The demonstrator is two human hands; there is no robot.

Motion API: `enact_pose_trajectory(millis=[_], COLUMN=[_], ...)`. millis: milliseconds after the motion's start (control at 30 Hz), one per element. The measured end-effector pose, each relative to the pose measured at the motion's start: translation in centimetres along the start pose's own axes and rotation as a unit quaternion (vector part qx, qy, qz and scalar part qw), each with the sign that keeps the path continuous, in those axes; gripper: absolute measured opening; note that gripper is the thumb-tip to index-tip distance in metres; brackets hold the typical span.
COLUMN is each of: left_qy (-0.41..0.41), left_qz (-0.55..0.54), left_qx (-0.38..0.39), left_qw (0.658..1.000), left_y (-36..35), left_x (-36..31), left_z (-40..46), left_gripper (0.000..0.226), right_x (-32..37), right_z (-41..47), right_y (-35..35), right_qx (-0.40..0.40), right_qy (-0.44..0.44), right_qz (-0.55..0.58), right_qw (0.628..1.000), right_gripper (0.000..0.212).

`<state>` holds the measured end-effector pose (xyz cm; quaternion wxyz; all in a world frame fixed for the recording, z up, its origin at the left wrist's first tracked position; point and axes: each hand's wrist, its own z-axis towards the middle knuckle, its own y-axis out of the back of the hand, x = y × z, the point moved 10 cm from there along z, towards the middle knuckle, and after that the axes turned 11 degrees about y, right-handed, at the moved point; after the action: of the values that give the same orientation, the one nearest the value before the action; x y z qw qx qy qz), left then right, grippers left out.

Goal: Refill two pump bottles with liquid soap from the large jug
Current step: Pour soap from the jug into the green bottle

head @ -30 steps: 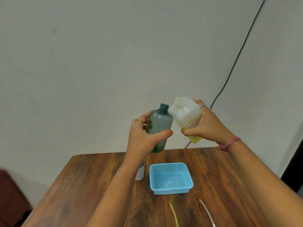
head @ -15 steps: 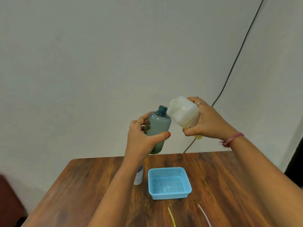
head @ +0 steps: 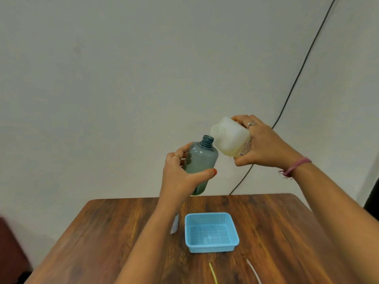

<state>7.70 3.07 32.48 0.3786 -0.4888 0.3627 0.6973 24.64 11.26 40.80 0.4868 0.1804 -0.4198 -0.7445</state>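
Observation:
My left hand (head: pixel 180 177) grips a translucent grey-green bottle (head: pixel 202 160) in the air above the table, its open neck tilted up and to the right. My right hand (head: pixel 264 146) holds the whitish soap jug (head: pixel 227 138) tipped leftward, with its spout end just above and right of the bottle's mouth. Yellowish liquid sits low in the jug near its label. No stream of soap is visible. A second, white bottle (head: pixel 174 226) stands on the table, mostly hidden behind my left forearm.
A light blue mesh basket (head: pixel 231 238) sits on the wooden table (head: pixel 102 232) below my hands. A yellow tube (head: pixel 213 273) and a white tube (head: pixel 254 271) lie near the front edge. A black cable (head: pixel 295 78) runs down the wall.
The jug has tipped further toward the bottle's mouth and both hands sit slightly lower against the wall. The view has shifted a little.

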Motion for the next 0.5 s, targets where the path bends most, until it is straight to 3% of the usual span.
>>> enact_pose_trajectory(millis=[500], left_qy=[-0.003], left_qz=[0.010], left_qx=[0.004], left_qw=[1.000], left_y=[-0.15], left_x=[0.29], left_z=[-0.39], left_gripper=[0.083], right_x=[0.21], right_z=[0.32], right_y=[0.25], right_qx=[0.006], right_qy=[0.015], right_qz=[-0.040], right_qw=[0.999], right_gripper=[0.098])
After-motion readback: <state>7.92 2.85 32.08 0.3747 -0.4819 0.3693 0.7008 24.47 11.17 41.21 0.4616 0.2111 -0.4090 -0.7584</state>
